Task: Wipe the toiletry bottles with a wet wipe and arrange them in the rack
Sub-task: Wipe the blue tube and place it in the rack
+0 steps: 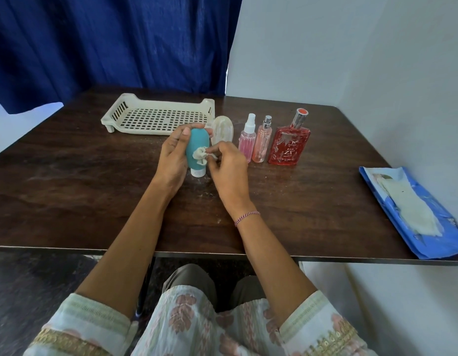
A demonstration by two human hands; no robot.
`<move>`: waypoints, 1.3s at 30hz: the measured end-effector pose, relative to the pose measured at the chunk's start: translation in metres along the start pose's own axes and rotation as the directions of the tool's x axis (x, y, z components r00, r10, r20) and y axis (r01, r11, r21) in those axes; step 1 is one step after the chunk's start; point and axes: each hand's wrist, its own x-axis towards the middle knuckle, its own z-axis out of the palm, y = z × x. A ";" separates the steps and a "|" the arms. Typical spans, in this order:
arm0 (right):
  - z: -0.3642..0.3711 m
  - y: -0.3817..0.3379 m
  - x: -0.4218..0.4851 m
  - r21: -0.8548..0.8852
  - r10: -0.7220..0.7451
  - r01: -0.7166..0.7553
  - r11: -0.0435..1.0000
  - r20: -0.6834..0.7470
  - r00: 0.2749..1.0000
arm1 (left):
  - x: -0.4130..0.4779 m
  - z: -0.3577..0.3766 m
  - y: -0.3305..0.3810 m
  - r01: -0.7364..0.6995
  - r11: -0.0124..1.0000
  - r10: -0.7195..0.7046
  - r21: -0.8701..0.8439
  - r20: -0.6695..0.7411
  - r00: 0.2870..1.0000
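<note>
On dark table [68, 176] by blue curtain [107, 42] — left hand [171, 156] round teal bottle [197, 141], right hand [229, 165] in pinch on wipe [200, 153].

We take this for a room in a home: a dark wooden table [68, 176] beside a plain white wall [351, 47], a deep blue curtain [107, 42] hanging behind it, and on the table a perfume bottle [289, 147], two small spray bottles [247, 140], a cream plastic rack [208, 105] and an opened pack of wipes [415, 214]
</note>
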 end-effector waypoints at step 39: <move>0.003 0.000 0.002 -0.023 0.180 -0.179 0.984 0.040 0.983 | 0.004 -0.003 0.001 -0.005 0.999 0.009 0.051 -0.091 0.996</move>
